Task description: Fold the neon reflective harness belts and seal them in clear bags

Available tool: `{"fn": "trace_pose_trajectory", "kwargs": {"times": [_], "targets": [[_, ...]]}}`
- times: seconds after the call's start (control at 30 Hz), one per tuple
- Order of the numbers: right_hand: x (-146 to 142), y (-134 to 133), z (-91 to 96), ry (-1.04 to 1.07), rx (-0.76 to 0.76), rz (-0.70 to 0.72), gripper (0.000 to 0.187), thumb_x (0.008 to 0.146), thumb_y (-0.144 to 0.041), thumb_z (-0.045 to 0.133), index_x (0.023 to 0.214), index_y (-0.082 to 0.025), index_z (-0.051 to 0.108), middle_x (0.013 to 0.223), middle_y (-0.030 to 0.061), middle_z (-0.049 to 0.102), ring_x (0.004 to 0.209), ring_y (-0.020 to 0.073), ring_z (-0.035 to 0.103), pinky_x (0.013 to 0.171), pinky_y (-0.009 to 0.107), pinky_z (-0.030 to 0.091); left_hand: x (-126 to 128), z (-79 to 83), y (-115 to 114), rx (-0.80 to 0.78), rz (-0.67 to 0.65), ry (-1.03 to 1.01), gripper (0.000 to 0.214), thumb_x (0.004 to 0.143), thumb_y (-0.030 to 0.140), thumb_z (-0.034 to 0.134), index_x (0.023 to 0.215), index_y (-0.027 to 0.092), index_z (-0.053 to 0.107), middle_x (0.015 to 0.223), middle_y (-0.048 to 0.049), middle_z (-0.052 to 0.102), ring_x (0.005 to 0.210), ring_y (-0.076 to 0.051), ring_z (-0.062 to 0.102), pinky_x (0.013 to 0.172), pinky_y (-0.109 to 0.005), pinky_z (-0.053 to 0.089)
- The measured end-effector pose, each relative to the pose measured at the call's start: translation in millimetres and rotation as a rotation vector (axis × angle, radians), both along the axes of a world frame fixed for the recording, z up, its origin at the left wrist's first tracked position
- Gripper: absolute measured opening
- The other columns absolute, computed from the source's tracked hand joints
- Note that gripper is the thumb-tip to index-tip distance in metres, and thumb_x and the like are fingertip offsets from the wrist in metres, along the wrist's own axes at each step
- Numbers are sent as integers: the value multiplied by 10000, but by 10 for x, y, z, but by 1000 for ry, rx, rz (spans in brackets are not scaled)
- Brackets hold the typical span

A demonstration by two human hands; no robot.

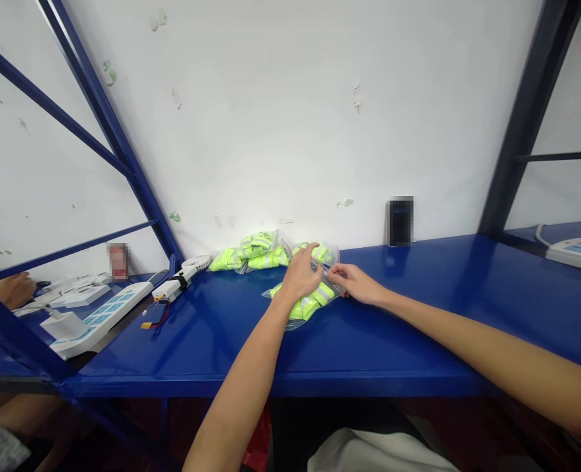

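Note:
A clear plastic bag (pixel 311 305) with a folded neon-yellow reflective garment inside lies on the blue table, straight ahead of me. My right hand (pixel 355 283) pinches the bag's edge at its upper right corner. Over the bag's upper left part, my left hand (pixel 300 274) has its fingers bent at the same edge and covers some of the garment. Just behind my hands rests another bagged yellow garment (pixel 324 253), partly hidden by my left fingers. More bagged yellow garments (pixel 257 252) are piled to the left, against the wall.
On the blue table (pixel 428 314), a small white fan (pixel 196 263) and a white device with wires (pixel 173 286) lie left. A dark upright box (pixel 399 223) stands by the wall. Beyond the blue frame are a power strip (pixel 108 314) and another person's hand (pixel 15 290).

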State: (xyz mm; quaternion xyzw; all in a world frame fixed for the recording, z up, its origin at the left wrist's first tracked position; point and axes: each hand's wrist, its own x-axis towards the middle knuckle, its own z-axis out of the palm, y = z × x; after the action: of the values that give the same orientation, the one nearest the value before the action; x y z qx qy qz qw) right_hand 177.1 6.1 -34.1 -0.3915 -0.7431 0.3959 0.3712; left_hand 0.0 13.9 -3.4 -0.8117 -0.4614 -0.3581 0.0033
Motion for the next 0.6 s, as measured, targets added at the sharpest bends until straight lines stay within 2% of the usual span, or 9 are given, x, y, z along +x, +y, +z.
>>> {"fn": "trace_pose_trajectory", "kwargs": {"times": [0.13, 0.27, 0.37, 0.6], "targets": [[-25, -23, -24, -16, 51, -48, 438, 878, -619, 468, 850, -184, 504, 649, -37, 449, 546, 110, 427, 527, 250, 412, 12, -18, -1, 30, 9, 55, 402, 874, 236, 455, 1272, 200, 489, 1037, -91, 547, 1023, -234, 536, 946, -377, 438], [-41, -25, -24, -45, 98, -67, 399, 898, -571, 457, 852, -179, 516, 648, -36, 451, 551, 110, 425, 535, 248, 395, 13, -21, 8, 56, 11, 102, 233, 876, 220, 449, 1037, 199, 617, 983, -80, 503, 978, -224, 527, 902, -363, 449], [-39, -22, -17, -54, 103, -66, 381, 913, -541, 431, 860, -177, 526, 643, -34, 462, 548, 117, 451, 540, 255, 396, 10, -18, 5, 63, 7, 124, 189, 885, 213, 438, 900, 191, 625, 958, -73, 477, 937, -212, 519, 873, -353, 452], [-42, -53, -2, -53, 79, -68, 342, 928, -506, 407, 832, -191, 500, 600, -46, 463, 499, 121, 476, 521, 259, 397, 7, -11, -6, 90, 12, 168, 149, 892, 220, 451, 889, 185, 596, 964, -74, 470, 943, -215, 510, 861, -358, 451]]}}
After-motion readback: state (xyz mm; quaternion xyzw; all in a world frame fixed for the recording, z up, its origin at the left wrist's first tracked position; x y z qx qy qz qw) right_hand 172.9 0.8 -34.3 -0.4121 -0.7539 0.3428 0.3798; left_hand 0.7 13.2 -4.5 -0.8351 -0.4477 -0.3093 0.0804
